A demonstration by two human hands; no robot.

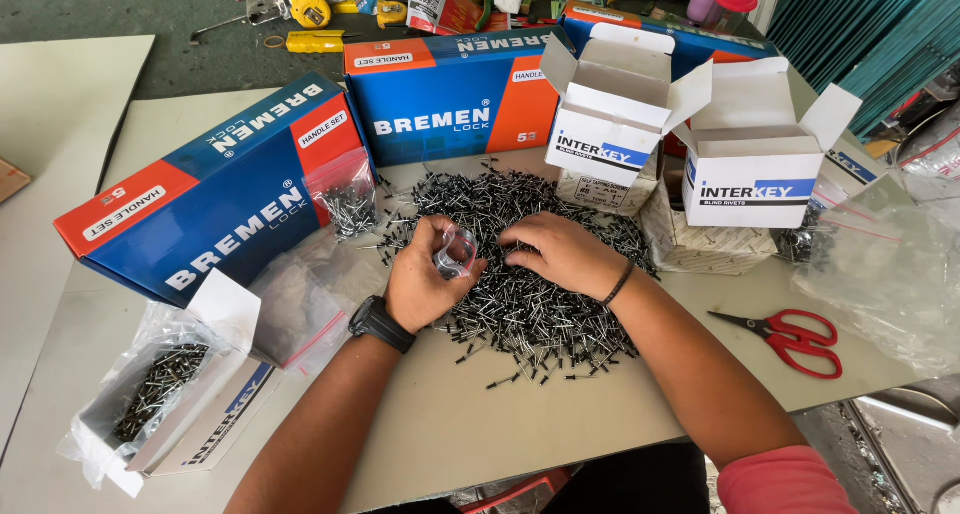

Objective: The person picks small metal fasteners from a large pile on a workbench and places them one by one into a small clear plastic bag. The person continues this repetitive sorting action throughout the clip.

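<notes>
The left hand (425,279), with a black watch (380,324) on its wrist, holds a small clear plastic bag (455,254); its grip is closed around the bag, thumb and fingers curled on it. The right hand (560,254) lies palm down on a big pile of dark rivets (520,304) in the middle of the tabletop (450,414), and its fingers are bent into the pile; I cannot tell if they pinch any rivets. The bag is just above the left side of the pile. Behind the pile, toward the far edge, two open white boxes (750,169) stand. Two long blue and orange boxes (215,199) lie at the far left. Red scissors (795,339) lie near the right edge. Another open box with rivets in plastic (160,394) is near the left corner.
</notes>
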